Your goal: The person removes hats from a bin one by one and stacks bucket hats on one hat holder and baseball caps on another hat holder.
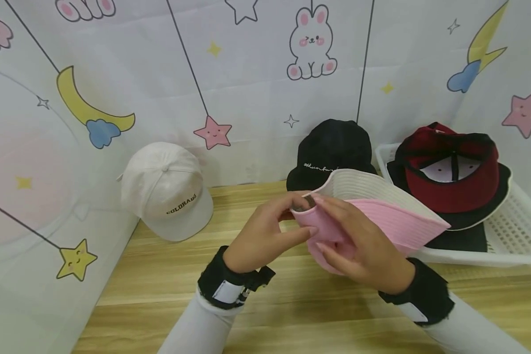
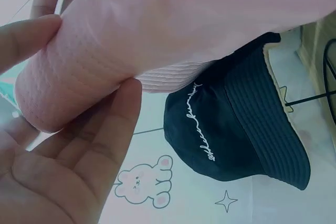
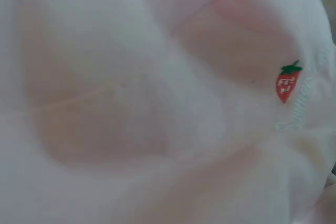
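Both hands hold a pink bucket hat (image 1: 400,223), its pale lined brim flaring to the right. My left hand (image 1: 263,238) grips the rolled left edge of the brim, thumb on the near side. My right hand (image 1: 371,248) holds the fabric just beside it, fingers bent over the hat. In the left wrist view, stitched rows show on the curled brim (image 2: 68,85) between the fingers. Soft pink fabric fills the right wrist view, with an embroidered strawberry (image 3: 288,83) and pale lettering; the right fingers are mostly hidden there.
A white cap (image 1: 163,184) lettered COLORADO sits at the back left. Behind the pink hat stands a black bucket hat (image 1: 334,145) with white script. At right, a white plastic basket (image 1: 519,228) holds a dark red cap (image 1: 464,191) on black hats. A printed curtain backs the wooden table (image 1: 283,314).
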Motion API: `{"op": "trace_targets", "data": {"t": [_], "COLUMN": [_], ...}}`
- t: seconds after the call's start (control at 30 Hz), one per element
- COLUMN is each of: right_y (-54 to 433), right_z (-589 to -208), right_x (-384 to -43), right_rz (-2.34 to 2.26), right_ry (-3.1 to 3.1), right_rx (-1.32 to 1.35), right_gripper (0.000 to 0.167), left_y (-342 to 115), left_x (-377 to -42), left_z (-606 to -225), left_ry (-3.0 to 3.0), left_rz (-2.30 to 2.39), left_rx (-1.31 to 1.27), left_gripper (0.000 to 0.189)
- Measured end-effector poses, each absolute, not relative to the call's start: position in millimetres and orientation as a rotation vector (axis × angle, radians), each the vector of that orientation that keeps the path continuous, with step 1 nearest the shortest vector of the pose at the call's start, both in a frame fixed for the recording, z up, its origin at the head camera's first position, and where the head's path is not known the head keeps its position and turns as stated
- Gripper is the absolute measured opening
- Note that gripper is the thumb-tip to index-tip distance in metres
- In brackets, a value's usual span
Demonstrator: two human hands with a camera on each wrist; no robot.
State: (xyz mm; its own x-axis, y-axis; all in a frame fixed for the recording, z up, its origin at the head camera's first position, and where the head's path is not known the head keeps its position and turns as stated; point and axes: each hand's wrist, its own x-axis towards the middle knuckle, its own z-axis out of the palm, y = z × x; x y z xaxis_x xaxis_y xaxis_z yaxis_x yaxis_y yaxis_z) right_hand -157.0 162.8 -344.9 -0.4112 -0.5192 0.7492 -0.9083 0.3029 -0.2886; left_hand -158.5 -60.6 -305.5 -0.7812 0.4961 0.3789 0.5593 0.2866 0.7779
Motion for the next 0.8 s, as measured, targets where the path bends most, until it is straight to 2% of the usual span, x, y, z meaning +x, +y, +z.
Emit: {"op": "trace_targets", "data": {"t": [0.17, 0.8], "right_y": [160.6, 169.8], "right_z": [-342.6, -332.5], "right_x": [-158.1, -158.5], "right_rz": [0.969, 0.938], "right_ry": [-1.956, -1.921], "right_rx": [1.264, 1.121], "right_gripper": [0.059, 0.051], "left_y": [-59.0, -55.1], "left_x": [-158.7, -158.2], "left_z": [-307.6, -309.0], "left_ry": [-2.426, -2.353], "left_rz": [-1.440, -1.333], "left_rx": [-1.084, -1.020], "left_gripper": [0.009, 0.005]}}
